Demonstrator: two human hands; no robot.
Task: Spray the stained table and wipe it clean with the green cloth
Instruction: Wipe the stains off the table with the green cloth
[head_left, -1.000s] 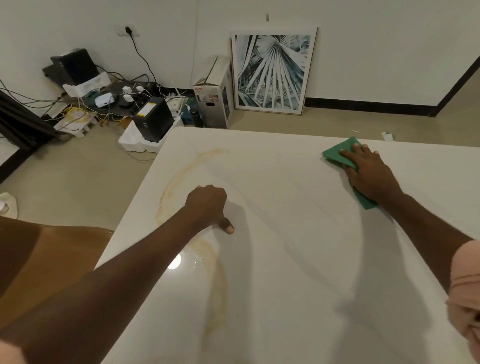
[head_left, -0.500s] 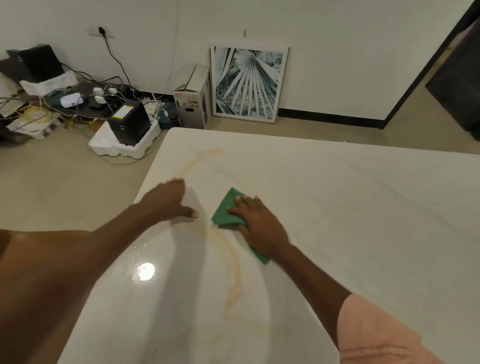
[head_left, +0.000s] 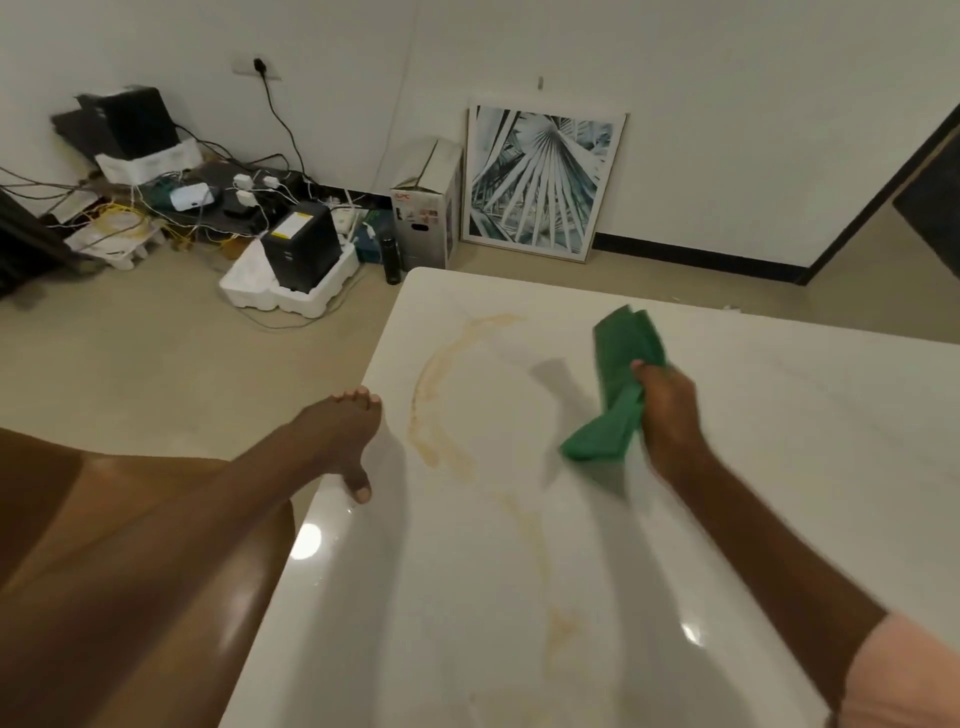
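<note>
The white glossy table (head_left: 753, 467) fills the lower right of the view. A curved yellow-brown stain (head_left: 431, 410) runs from near its far left corner down toward the near edge. My right hand (head_left: 670, 415) grips the folded green cloth (head_left: 618, 379) and holds it lifted off the surface, right of the stain; the cloth casts a shadow on the table. My left hand (head_left: 348, 436) rests on the table's left edge with its fingers over the edge and the thumb on top. No spray bottle is in view.
A brown chair (head_left: 104, 519) stands left of the table under my left arm. On the floor beyond lie cables and power strips (head_left: 182, 213), a black box on white foam (head_left: 301, 260), a cardboard box (head_left: 426, 208) and a framed leaf picture (head_left: 540, 182) leaning on the wall.
My right hand, which pressed the cloth flat on the table beside the stain half a second ago, has gathered it and lifted it to the right. My left hand shifted onto the table's left edge.
</note>
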